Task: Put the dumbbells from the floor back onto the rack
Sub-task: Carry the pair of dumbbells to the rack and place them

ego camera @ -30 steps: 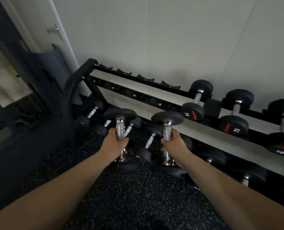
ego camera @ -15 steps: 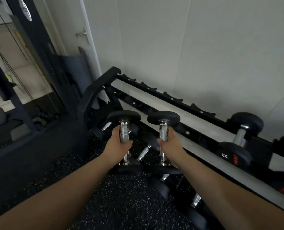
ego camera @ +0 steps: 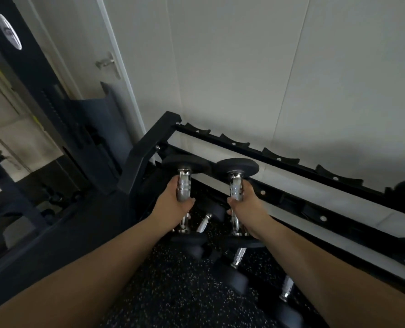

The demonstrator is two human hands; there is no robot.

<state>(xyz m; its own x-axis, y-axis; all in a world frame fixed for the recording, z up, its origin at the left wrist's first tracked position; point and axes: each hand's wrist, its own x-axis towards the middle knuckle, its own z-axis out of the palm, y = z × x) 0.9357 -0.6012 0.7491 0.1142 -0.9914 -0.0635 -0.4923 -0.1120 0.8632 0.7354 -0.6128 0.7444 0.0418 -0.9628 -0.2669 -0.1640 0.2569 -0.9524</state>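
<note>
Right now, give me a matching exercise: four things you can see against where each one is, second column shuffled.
Things:
1. black-headed chrome-handled dumbbell on the left
2. matching black-headed dumbbell on the right
3. black notched top rail of the rack
4. loose black dumbbells with chrome handles

Places:
A. lower down, beneath the hands
B. upright in the right hand
C. against the pale wall, saddles bare
D. upright in the left hand

Pairs: 1-D, 2-B, 3-C, 4-A
</note>
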